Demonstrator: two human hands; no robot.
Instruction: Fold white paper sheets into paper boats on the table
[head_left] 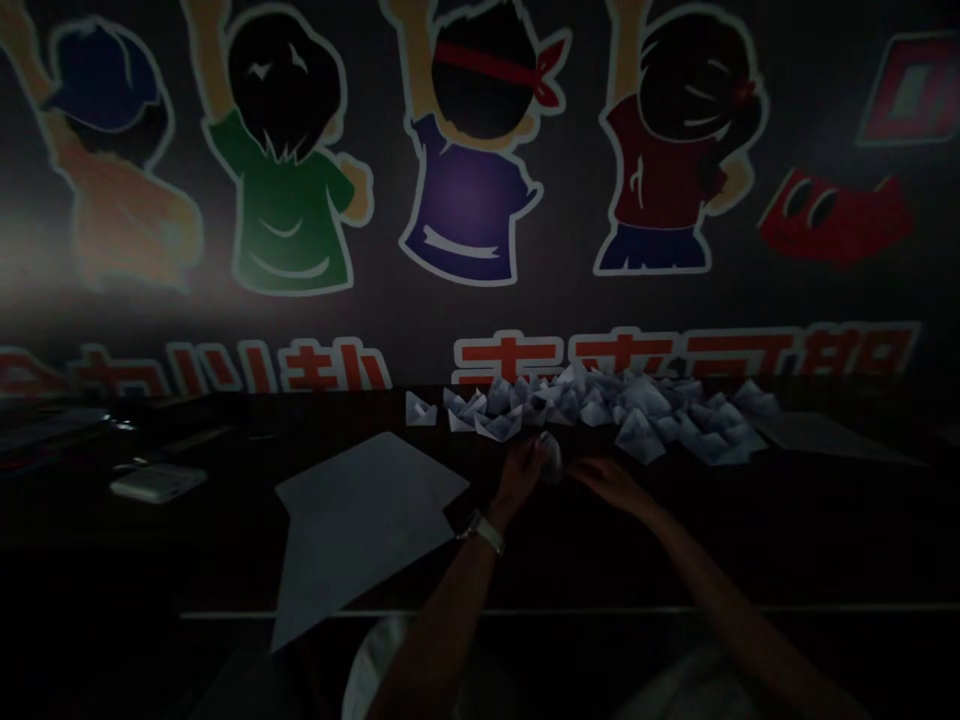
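Observation:
My left hand [520, 472], with a pale-banded watch [486, 530] on the wrist, is closed on a small folded white paper [551, 458]. Its exact shape is hard to make out in the dim light. Just right of that paper is my right hand [609, 482], fingers stretched toward it with a small gap between. I see nothing held in the right hand. Behind both hands many folded paper boats [641, 435] are heaped on the dark table. A single paper boat [420, 409] stands at the left end of the heap.
Large white paper sheets [367, 530] overlap left of my hands, one corner hanging past the table's front edge [600, 610]. Another sheet [832, 438] lies right of the boats. A small white device-like object [159, 483] sits at the left. A wall with painted figures [472, 200] rises behind.

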